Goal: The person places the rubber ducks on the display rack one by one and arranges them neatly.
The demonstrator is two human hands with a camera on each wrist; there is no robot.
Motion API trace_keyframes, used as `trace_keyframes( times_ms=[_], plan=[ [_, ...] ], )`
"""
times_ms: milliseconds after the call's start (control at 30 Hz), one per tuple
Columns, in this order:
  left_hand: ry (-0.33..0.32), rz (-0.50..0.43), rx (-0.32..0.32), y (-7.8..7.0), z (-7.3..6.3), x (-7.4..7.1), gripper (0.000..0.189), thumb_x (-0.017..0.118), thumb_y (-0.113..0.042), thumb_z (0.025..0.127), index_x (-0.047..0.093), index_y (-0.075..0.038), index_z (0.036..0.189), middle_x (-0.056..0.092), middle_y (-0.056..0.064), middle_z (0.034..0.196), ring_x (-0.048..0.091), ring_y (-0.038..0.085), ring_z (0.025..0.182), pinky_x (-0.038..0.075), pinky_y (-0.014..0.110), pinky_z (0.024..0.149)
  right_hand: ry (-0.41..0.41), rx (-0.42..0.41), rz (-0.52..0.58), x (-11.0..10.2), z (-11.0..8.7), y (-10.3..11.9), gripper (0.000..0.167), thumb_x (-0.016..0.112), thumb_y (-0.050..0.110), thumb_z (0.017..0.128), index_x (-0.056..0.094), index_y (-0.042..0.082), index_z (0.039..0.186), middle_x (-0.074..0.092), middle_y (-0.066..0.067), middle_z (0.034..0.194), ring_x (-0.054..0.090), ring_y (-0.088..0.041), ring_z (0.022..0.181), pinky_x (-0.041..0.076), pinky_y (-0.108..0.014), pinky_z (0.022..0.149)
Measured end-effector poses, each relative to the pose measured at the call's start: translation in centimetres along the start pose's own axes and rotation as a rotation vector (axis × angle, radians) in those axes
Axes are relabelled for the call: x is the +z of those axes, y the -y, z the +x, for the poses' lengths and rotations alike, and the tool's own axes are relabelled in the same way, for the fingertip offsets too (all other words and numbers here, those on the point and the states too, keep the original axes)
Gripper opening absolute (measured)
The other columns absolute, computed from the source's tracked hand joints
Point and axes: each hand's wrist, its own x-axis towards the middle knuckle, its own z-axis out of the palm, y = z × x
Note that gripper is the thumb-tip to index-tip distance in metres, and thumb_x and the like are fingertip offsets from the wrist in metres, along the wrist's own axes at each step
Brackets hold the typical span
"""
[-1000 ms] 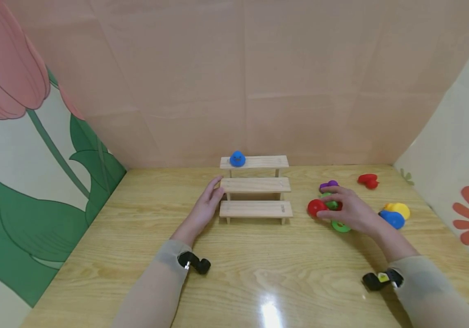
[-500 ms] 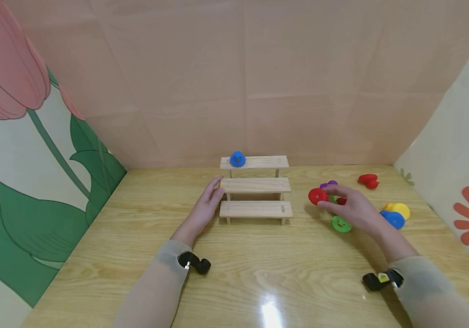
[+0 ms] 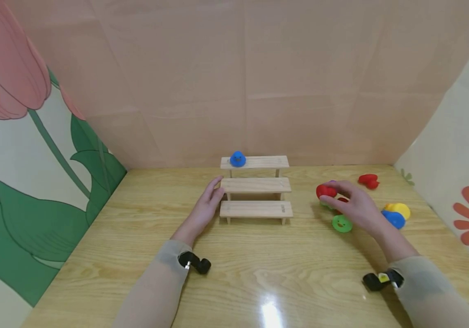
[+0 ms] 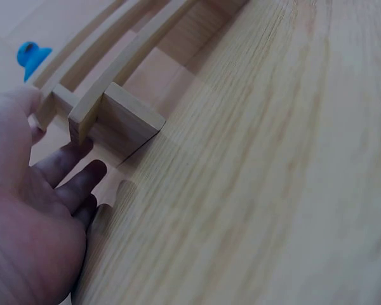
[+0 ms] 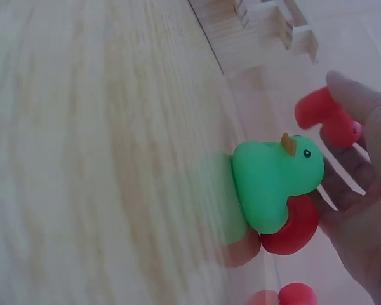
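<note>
My left hand [image 3: 205,206] lies against the left end of a small three-tier wooden shelf [image 3: 256,185], its fingers loosely extended. A blue rubber duck [image 3: 237,159] sits on the left part of the top tier. Over on the right, my right hand [image 3: 357,209] pinches a red rubber duck [image 3: 325,191] between thumb and fingers, off the table. Below that hand are a green duck [image 5: 267,181] and another red duck [image 5: 295,229] close together. A purple duck behind the held one is mostly hidden, as is a second green one.
Farther right on the wooden table [image 3: 259,264] lie a yellow duck [image 3: 400,210] and a blue duck [image 3: 394,220], touching. Behind them are red ducks [image 3: 368,181]. A pinkish backdrop [image 3: 242,82] rises behind the shelf, with patterned panels at both sides.
My right hand has lifted the red duck off the table and shifted it slightly back and then right. The near green duck now faces up, uncovered. The left hand stays still.
</note>
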Motion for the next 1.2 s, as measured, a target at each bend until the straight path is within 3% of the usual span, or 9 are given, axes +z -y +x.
trace_keyframes(
  times_ms=[100,167,400,600,833,1100,1200],
  plan=[
    [-0.003,0.003,-0.002,0.04,-0.04,-0.03,0.069,0.046,-0.061,0.116,0.031,-0.030,0.176,0.037,0.012,0.176,0.035,0.038,0.161,0.024,0.061,0.131,-0.017,-0.031,0.029,-0.14,-0.03,-0.09,0.066,0.075,0.047,0.106,0.059,0.010,0.159,0.058,-0.018,0.152,0.053,-0.051,0.142,0.051,-0.014,0.096],
    [-0.007,0.006,-0.001,0.03,-0.02,-0.03,0.067,0.046,-0.060,0.116,0.032,-0.032,0.175,0.037,0.012,0.176,0.035,0.038,0.161,0.024,0.061,0.131,-0.026,-0.044,0.042,-0.22,-0.06,-0.07,0.066,0.075,0.045,0.107,0.057,0.010,0.161,0.058,-0.017,0.150,0.052,-0.053,0.144,0.044,-0.004,0.090],
    [-0.010,0.009,0.010,0.01,0.06,-0.01,0.062,0.047,-0.059,0.116,0.034,-0.037,0.173,0.036,0.012,0.176,0.037,0.038,0.160,0.026,0.060,0.131,-0.060,-0.076,0.036,-0.28,-0.08,-0.06,0.066,0.076,0.042,0.107,0.055,0.015,0.164,0.054,-0.016,0.149,0.053,-0.053,0.142,0.044,-0.003,0.089],
    [-0.007,0.003,0.010,0.14,0.04,-0.03,0.065,0.047,-0.058,0.116,0.032,-0.034,0.174,0.037,0.014,0.176,0.038,0.039,0.159,0.026,0.061,0.131,-0.080,-0.068,0.032,-0.30,-0.07,0.13,0.068,0.075,0.043,0.107,0.052,0.018,0.166,0.051,-0.016,0.152,0.051,-0.052,0.146,0.049,-0.010,0.098],
    [-0.010,0.004,0.011,0.11,0.07,-0.02,0.065,0.047,-0.057,0.117,0.032,-0.032,0.175,0.037,0.014,0.176,0.039,0.039,0.159,0.026,0.061,0.131,-0.129,-0.026,0.094,-0.11,-0.25,0.56,0.078,0.077,0.044,0.105,0.041,0.023,0.172,0.051,-0.014,0.152,0.052,-0.050,0.145,0.048,-0.004,0.084],
    [-0.005,0.001,0.007,-0.01,-0.02,0.02,0.062,0.048,-0.056,0.117,0.033,-0.036,0.174,0.037,0.013,0.176,0.042,0.038,0.157,0.027,0.060,0.130,-0.187,-0.033,0.108,0.00,-0.15,0.56,0.077,0.078,0.038,0.106,0.040,0.015,0.169,0.058,-0.015,0.146,0.057,-0.045,0.139,0.043,-0.003,0.091],
    [-0.004,0.002,0.005,0.03,0.04,0.03,0.062,0.048,-0.056,0.117,0.033,-0.037,0.174,0.036,0.012,0.176,0.042,0.037,0.157,0.027,0.059,0.131,-0.206,-0.052,0.122,0.04,-0.08,0.48,0.073,0.079,0.034,0.106,0.043,0.008,0.164,0.059,-0.015,0.147,0.060,-0.035,0.134,0.044,-0.004,0.093]
  ],
)
